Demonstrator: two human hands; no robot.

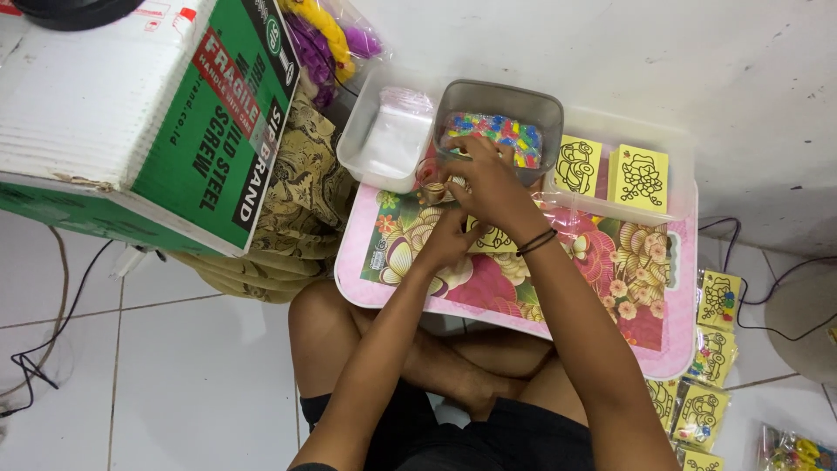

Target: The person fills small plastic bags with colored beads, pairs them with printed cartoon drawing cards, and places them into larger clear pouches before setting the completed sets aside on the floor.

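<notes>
A person sits cross-legged on a tiled floor behind a small pink lap desk [671,336] with a flower-printed top, and both hands work near its far edge. The right hand [490,179] reaches over the rim of a grey plastic tub [501,96] filled with small multicoloured pieces [497,133]; its fingers are curled as if pinching something, but the back of the hand hides what, if anything, they grip. The left hand [449,240] lies below it, fingers bent over a yellow line-art card [490,237] that rests flat on the desk just left of its middle, largely covered by the two hands. A small clear cup [429,180] stands touching the tub's near left corner. By the look of it, the packing work is in mid-course: finished yellow cards in clear sleeves [711,353] lie in a column on the floor off the desk's right edge, while two stacks of bare yellow cards [641,177] wait in a clear tray [680,139] along the desk's far right edge, and a white tub holds empty clear bags [392,139] at the far left corner. So some sets seem done, a fair supply is left, and the card under the hands is not yet bagged.
</notes>
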